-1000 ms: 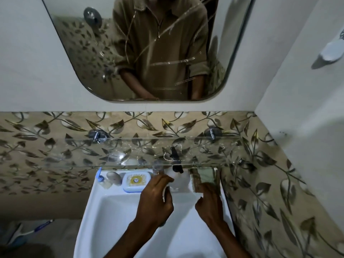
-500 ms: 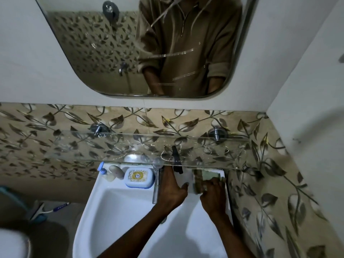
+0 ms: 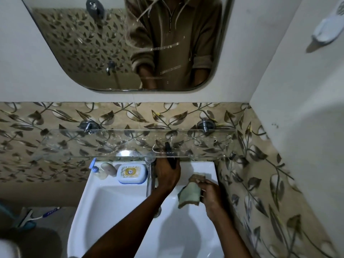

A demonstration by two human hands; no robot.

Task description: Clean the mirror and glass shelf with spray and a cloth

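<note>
A rounded mirror [image 3: 78,45] hangs on the wall above a clear glass shelf [image 3: 104,142] on two chrome brackets. Under the shelf's front edge, my left hand [image 3: 167,175] is wrapped around a spray bottle, of which only the black trigger head [image 3: 170,155] shows, partly through the glass. To its right, over the sink's back ledge, my right hand [image 3: 209,194] grips a folded pale green cloth [image 3: 189,192] with brown edges. Streaks mark the mirror, which reflects a person's brown shirt.
A white sink [image 3: 111,211] lies below, with a chrome tap [image 3: 149,175] just left of my left hand. A blue-and-white soap box [image 3: 131,173], a small bottle [image 3: 97,171] and a soap bar sit on its back left ledge. A tiled side wall stands close on the right.
My right hand has lifted the cloth off the sink ledge and drawn it toward me. My left hand has closed around the spray bottle under the shelf.
</note>
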